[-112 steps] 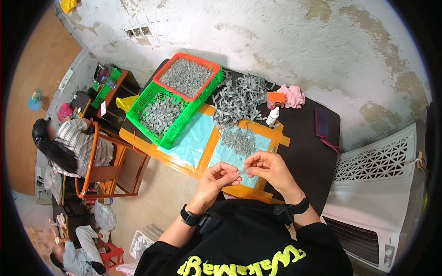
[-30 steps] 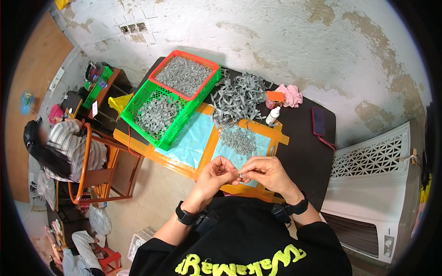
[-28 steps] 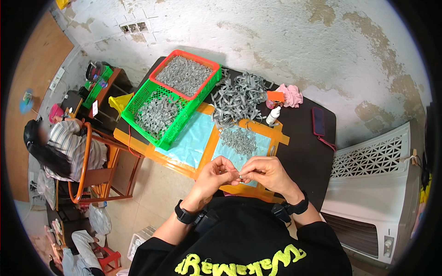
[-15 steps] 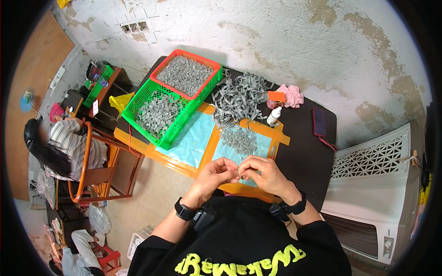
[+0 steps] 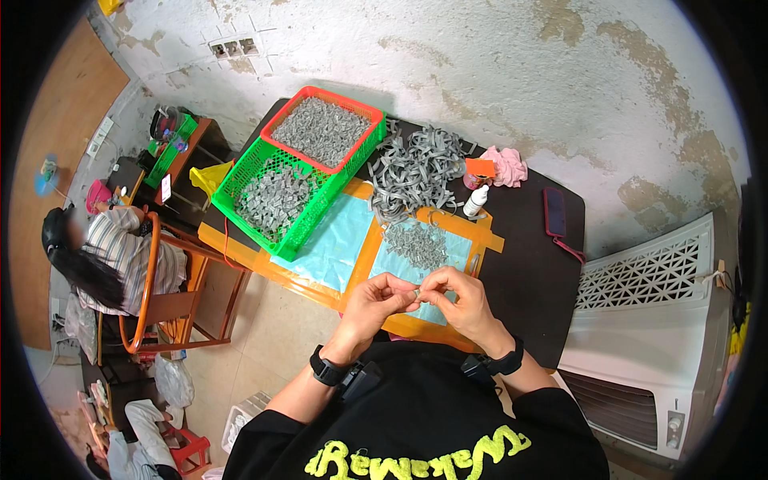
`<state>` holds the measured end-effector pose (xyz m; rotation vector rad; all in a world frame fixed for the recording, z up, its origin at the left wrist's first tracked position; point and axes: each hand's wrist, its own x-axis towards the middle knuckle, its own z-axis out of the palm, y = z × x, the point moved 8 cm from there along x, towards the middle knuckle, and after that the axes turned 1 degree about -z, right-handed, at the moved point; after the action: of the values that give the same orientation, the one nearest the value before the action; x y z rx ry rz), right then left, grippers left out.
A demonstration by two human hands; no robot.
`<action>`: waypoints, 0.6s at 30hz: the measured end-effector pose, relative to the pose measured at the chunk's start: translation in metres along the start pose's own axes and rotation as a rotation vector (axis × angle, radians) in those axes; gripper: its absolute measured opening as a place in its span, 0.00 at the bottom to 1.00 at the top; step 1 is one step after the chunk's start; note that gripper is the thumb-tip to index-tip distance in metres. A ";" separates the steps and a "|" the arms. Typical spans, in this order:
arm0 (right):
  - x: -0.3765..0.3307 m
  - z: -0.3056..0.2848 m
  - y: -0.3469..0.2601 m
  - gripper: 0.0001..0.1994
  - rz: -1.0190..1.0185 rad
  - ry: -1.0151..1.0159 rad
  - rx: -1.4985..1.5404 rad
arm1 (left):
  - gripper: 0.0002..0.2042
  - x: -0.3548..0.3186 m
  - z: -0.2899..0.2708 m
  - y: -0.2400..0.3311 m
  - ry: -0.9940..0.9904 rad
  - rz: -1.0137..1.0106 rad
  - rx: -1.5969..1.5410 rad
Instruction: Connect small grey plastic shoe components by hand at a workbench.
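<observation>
My left hand (image 5: 379,305) and my right hand (image 5: 462,304) meet fingertip to fingertip over the near edge of the table. Both are closed in a pinch, and whatever sits between the fingertips is too small to make out. Just beyond them lies a loose heap of small grey pieces (image 5: 416,244) on a light blue sheet (image 5: 458,250) bordered with orange tape. Farther back, a tangled pile of grey strips (image 5: 416,172) spreads over the dark tabletop. To its left, a green basket (image 5: 299,240) holds grey folded pieces, and a red basket (image 5: 360,105) full of smaller grey bits rests on its far end.
A white bottle (image 5: 476,202), a pink cloth (image 5: 510,167) and a phone (image 5: 554,213) lie toward the table's right. A white air cooler (image 5: 632,336) stands at the right. On the left, another person (image 5: 140,248) sits in a wooden chair (image 5: 152,304); someone else is partly visible at lower left.
My right hand has shifted slightly up and left, its fingers still pinched against those of my left hand. The baskets and piles look unchanged.
</observation>
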<state>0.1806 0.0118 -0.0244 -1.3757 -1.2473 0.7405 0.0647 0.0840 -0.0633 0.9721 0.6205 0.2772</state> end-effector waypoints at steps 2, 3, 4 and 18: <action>-0.002 -0.003 -0.014 0.08 -0.151 0.066 -0.122 | 0.04 0.000 0.000 0.001 0.005 0.003 0.000; -0.002 -0.002 -0.013 0.08 -0.151 0.067 -0.122 | 0.05 0.000 0.000 0.001 0.015 -0.001 -0.010; -0.003 -0.003 -0.015 0.08 -0.190 0.088 -0.160 | 0.05 0.000 0.000 0.001 0.025 -0.005 -0.020; -0.003 -0.005 -0.025 0.06 -0.135 0.159 -0.230 | 0.08 0.000 -0.004 0.008 0.162 0.256 -0.006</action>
<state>0.1777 0.0043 -0.0004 -1.4878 -1.3137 0.3947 0.0630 0.0911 -0.0584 1.0305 0.6426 0.5890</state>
